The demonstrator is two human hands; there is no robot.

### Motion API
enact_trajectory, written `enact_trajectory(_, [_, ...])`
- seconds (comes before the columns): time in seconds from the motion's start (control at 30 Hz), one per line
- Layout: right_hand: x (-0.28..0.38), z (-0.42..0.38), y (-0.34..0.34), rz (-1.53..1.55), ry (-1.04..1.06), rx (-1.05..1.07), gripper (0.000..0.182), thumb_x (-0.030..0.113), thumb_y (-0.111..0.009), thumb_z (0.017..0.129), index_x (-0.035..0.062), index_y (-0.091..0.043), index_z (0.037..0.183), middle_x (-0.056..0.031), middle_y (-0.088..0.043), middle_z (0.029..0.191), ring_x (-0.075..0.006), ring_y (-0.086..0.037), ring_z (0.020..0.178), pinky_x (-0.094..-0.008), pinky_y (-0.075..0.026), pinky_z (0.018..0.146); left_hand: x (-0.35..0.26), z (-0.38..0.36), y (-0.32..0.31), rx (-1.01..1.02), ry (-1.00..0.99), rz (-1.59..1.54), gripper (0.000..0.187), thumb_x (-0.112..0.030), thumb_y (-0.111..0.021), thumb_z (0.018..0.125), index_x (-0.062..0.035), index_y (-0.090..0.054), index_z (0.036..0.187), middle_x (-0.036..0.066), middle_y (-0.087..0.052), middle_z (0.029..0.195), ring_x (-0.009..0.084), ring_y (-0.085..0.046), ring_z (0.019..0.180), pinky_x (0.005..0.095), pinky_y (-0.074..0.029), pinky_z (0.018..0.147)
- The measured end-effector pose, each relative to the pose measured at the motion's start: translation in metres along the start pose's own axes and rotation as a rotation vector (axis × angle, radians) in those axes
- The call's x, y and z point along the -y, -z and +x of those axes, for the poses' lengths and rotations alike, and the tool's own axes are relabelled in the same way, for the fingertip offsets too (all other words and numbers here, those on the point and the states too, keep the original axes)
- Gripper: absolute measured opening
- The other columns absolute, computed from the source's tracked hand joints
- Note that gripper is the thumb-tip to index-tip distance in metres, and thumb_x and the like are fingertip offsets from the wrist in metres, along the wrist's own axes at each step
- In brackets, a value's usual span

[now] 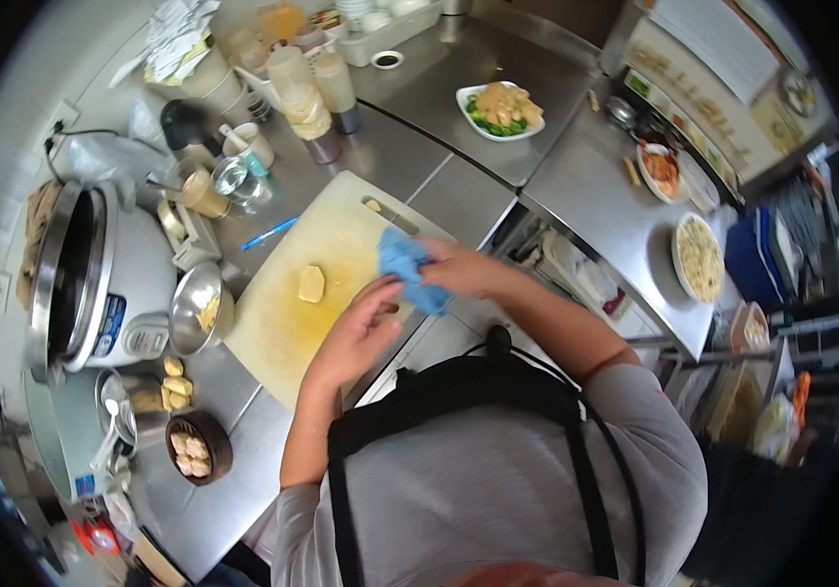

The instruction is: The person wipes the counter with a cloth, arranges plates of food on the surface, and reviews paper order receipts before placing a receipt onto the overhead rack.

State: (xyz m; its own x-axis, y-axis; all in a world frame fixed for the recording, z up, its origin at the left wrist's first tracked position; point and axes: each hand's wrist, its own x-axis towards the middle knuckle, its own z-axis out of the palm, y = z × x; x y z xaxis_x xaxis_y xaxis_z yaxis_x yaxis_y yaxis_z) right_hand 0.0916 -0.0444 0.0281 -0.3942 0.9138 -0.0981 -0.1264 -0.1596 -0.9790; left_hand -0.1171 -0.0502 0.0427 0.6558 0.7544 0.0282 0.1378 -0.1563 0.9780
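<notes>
My right hand (459, 267) grips a crumpled blue cloth (401, 256) over the right edge of a pale cutting board (261, 328). Just beside the cloth, my left hand (354, 331) is held with its fingers apart, slightly blurred, and the fingertips come close to the cloth. A pale yellow cut piece, perhaps ginger (312, 285), lies on the board within a yellow stain. Near the board's handle slot sits a smaller pale bit (373, 205). A metal bowl (222, 328) with yellow pieces inside stands at the board's left edge.
Left of the board are a rice cooker (136, 259), a blue pen (269, 233), several yellowish chunks (177, 393) and a steamer basket (220, 435) with dumplings. Squeeze bottles (292, 83) stand behind. A plated dish (503, 108) and a bowl of pale food (699, 256) are to the right.
</notes>
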Motion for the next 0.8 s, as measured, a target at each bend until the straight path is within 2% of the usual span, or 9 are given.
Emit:
enact_trajectory(0.07, [0.023, -0.006, 0.047, -0.336, -0.026, -0.167, 0.031, 0.014, -0.055, 0.074, 0.0033, -0.050, 0.103, -0.0078, -0.058, 0.083, -0.0139, -0.055, 0.079, -0.0277, -0.045, 0.068, 0.012, 0.027, 0.006, -0.094, 0.109, -0.037, 0.034, -0.018, -0.051, 0.083, -0.0062, -0.046, 0.114, 0.004, -0.053, 0.101, 0.0144, -0.054, 0.080, 0.0269, -0.043, 0.072])
enact_trajectory(0.2, [0.050, 0.005, 0.114, -0.744, 0.081, -0.337, 0.038, 0.017, -0.054, 0.074, 0.0009, -0.048, 0.108, -0.0168, -0.054, 0.100, -0.0285, -0.054, 0.091, -0.0331, -0.042, 0.078, 0.046, 0.076, 0.071, -0.666, 0.377, 0.140, 0.028, -0.015, -0.052, 0.079, -0.0041, -0.052, 0.105, 0.003, -0.054, 0.072, 0.0106, -0.052, 0.066, 0.0235, -0.042, 0.055])
enact_trajectory(0.27, [0.052, 0.025, 0.135, -0.932, 0.169, -0.296, 0.041, 0.018, -0.054, 0.073, 0.0013, -0.047, 0.110, -0.0178, -0.049, 0.109, -0.0313, -0.049, 0.099, -0.0349, -0.039, 0.084, 0.074, 0.088, 0.118, -0.756, 0.592, 0.413, 0.029, -0.011, -0.050, 0.078, -0.0069, -0.052, 0.106, 0.010, -0.056, 0.085, 0.0176, -0.057, 0.073, 0.0280, -0.045, 0.062])
enact_trajectory(0.33, [0.036, 0.054, 0.152, -1.151, 0.234, -0.212, 0.043, 0.019, -0.054, 0.073, 0.0028, -0.046, 0.112, -0.0173, -0.042, 0.118, -0.0315, -0.042, 0.108, -0.0368, -0.034, 0.090, 0.102, 0.096, 0.141, -0.882, 0.637, 0.784, 0.032, -0.009, -0.048, 0.077, -0.0102, -0.051, 0.109, 0.015, -0.052, 0.099, 0.0245, -0.056, 0.084, 0.0323, -0.045, 0.070])
enact_trajectory(0.37, [0.028, 0.065, 0.151, -1.155, 0.137, -0.143, 0.045, 0.022, -0.055, 0.073, 0.0092, -0.046, 0.115, -0.0152, -0.035, 0.126, -0.0315, -0.032, 0.117, -0.0428, -0.027, 0.095, 0.111, 0.100, 0.149, -0.929, 0.661, 0.977, 0.034, -0.008, -0.047, 0.076, -0.0118, -0.051, 0.110, 0.017, -0.050, 0.106, 0.0279, -0.055, 0.089, 0.0345, -0.046, 0.074])
enact_trajectory(0.47, [-0.041, 0.084, 0.158, -1.477, 0.145, -0.062, 0.046, 0.025, -0.056, 0.072, 0.0170, -0.046, 0.117, -0.0129, -0.031, 0.130, -0.0328, -0.026, 0.121, -0.0489, -0.022, 0.096, 0.121, 0.110, 0.160, -0.681, 0.970, 1.087, 0.039, -0.009, -0.046, 0.076, -0.0156, -0.047, 0.115, 0.017, -0.042, 0.118, 0.0340, -0.048, 0.102, 0.0382, -0.042, 0.084])
enact_trajectory(0.5, [-0.047, 0.082, 0.158, -1.446, 0.273, -0.129, 0.045, 0.028, -0.057, 0.072, 0.0208, -0.047, 0.115, -0.0101, -0.033, 0.129, -0.0333, -0.027, 0.120, -0.0503, -0.020, 0.096, 0.146, 0.110, 0.179, -0.484, 0.997, 1.148, 0.038, -0.012, -0.048, 0.077, -0.0158, -0.045, 0.115, 0.016, -0.044, 0.116, 0.0351, -0.046, 0.104, 0.0368, -0.042, 0.084])
enact_trajectory(0.6, [-0.056, 0.081, 0.161, -1.367, 0.348, -0.224, 0.042, 0.028, -0.057, 0.071, 0.0208, -0.050, 0.112, -0.0083, -0.038, 0.125, -0.0318, -0.030, 0.119, -0.0485, -0.020, 0.096, 0.130, 0.119, 0.176, -0.550, 1.054, 1.137, 0.033, -0.013, -0.048, 0.078, -0.0143, -0.047, 0.110, 0.015, -0.042, 0.118, 0.0336, -0.046, 0.105, 0.0361, -0.042, 0.085])
enact_trajectory(0.8, [-0.050, 0.087, 0.164, -1.359, 0.388, -0.256, 0.039, 0.024, -0.058, 0.067, 0.0193, -0.055, 0.106, -0.0073, -0.043, 0.120, -0.0302, -0.035, 0.114, -0.0456, -0.024, 0.094, 0.099, 0.081, 0.194, -0.650, 0.772, 1.147, 0.018, -0.018, -0.046, 0.079, -0.0084, -0.050, 0.094, 0.019, -0.058, 0.088, 0.0342, -0.056, 0.082, 0.0425, -0.045, 0.071])
